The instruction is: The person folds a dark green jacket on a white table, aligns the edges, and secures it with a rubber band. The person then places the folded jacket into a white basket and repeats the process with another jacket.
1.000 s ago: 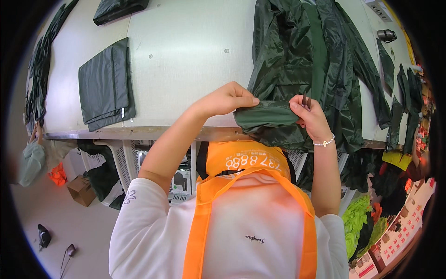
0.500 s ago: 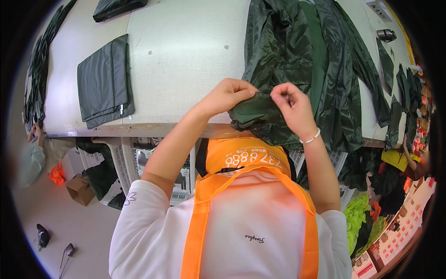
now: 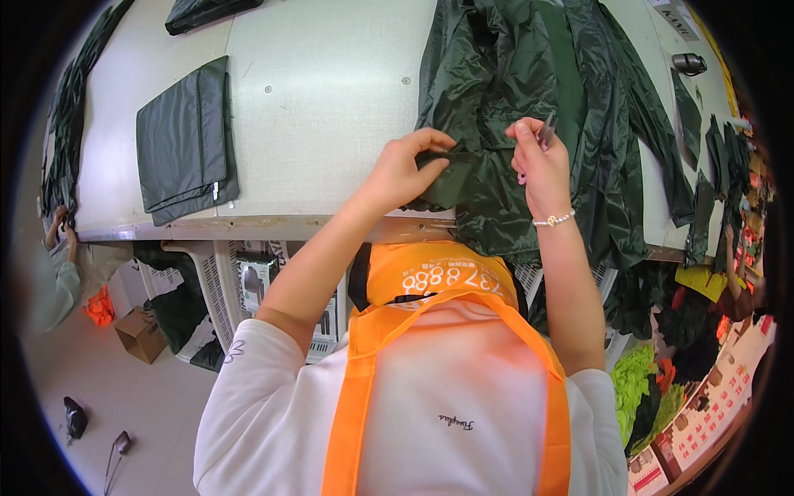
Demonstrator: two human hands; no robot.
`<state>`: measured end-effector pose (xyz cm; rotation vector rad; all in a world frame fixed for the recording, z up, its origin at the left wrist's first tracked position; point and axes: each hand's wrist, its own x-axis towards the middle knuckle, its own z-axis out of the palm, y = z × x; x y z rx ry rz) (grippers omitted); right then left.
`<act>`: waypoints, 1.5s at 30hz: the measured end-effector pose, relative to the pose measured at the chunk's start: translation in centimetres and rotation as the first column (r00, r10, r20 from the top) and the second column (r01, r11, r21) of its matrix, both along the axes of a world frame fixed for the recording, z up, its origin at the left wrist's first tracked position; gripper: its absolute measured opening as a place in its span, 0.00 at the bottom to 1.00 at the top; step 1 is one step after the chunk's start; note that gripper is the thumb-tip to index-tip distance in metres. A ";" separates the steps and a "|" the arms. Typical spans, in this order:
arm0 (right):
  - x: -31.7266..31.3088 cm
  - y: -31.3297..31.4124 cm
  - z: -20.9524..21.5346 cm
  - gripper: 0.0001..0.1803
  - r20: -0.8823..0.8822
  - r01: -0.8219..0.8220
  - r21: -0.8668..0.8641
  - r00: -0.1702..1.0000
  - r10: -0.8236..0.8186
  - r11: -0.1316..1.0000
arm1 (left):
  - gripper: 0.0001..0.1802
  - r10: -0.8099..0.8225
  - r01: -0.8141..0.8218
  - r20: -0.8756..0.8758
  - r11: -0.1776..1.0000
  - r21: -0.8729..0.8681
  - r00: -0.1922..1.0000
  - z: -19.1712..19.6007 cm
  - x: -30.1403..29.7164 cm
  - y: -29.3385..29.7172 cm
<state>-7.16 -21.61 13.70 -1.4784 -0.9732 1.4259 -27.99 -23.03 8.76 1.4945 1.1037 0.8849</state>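
Observation:
A shiny dark green garment (image 3: 513, 99) lies spread and crumpled on the table in front of me, part of it hanging over the near edge. My left hand (image 3: 416, 165) is closed on a fold of it at the garment's left side, thumb and fingers pinching the cloth. Just above the garment, to the right, my right hand (image 3: 539, 157) is closed round small thread snips (image 3: 547, 131). Their dark pointed blades stick up past the fingers, and a bit of pink shows at the palm side; the rest is hidden in the hand.
A folded dark green garment (image 3: 184, 140) lies on the left of the pale table (image 3: 331, 99). White plastic baskets (image 3: 219, 285) stand under the edge. At the far right are a dark flask (image 3: 688, 63) and more green pieces. Other people work at both sides.
My right hand has moved up and right, away from the left hand, and the snips' blades now show. The garment's near fold has dropped from between the hands; the left hand keeps its pinch.

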 end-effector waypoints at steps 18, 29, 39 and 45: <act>-1.6 -1.7 -2.1 0.09 -0.171 -0.163 -0.212 0.977 0.128 0.964 | 0.11 -0.040 0.051 -0.107 0.994 0.100 0.993 -0.8 0.5 0.8; -1.7 -1.6 -4.1 0.06 -0.447 -0.112 -0.494 0.883 -0.141 0.862 | 0.07 0.261 -0.077 -0.125 0.644 0.761 0.957 -3.0 1.5 2.0; -2.2 -2.2 -1.1 0.12 0.799 -0.453 0.110 0.569 0.192 0.885 | 0.05 0.218 -0.159 -0.057 0.845 0.510 0.974 -4.6 1.2 3.2; -2.8 -0.6 2.0 0.10 0.902 -0.595 0.026 0.361 0.238 0.804 | 0.06 0.165 -0.123 -0.053 0.880 0.459 0.985 -3.6 1.1 3.1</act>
